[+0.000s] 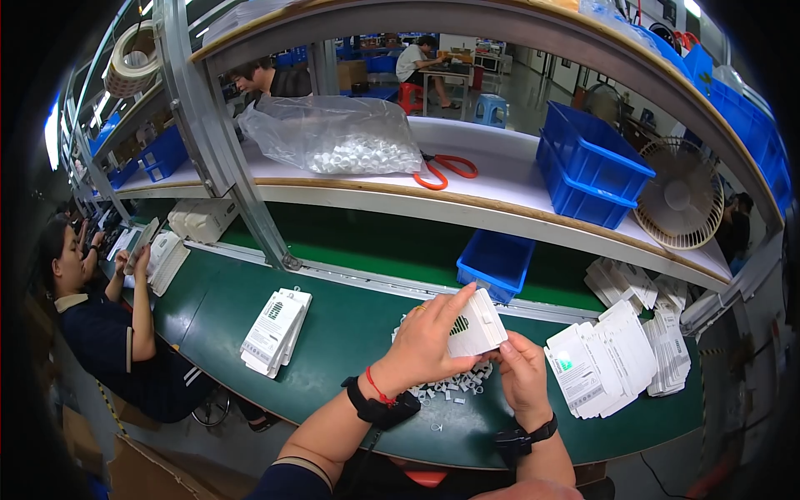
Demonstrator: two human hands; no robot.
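A small white carton [477,327] with a green printed patch is held up over the green bench. My left hand [429,333] wraps round it from the left, the fingers along its top and the thumb below. My right hand [521,372] pinches its lower right corner; whether a small part sits between those fingertips is hidden. Beneath my hands lies a scatter of small white plastic pieces [454,386], partly covered by the left hand. A stack of flat white cartons [277,332] is left of my hands, and a fanned pile of similar cartons [602,367] lies to the right.
Behind my hands stands a blue bin [497,260]. The shelf [333,184] above carries a clear bag of white parts [350,142], red-handled scissors [446,171], stacked blue crates [587,167] and a fan [679,193]. A co-worker [108,333] works at the left.
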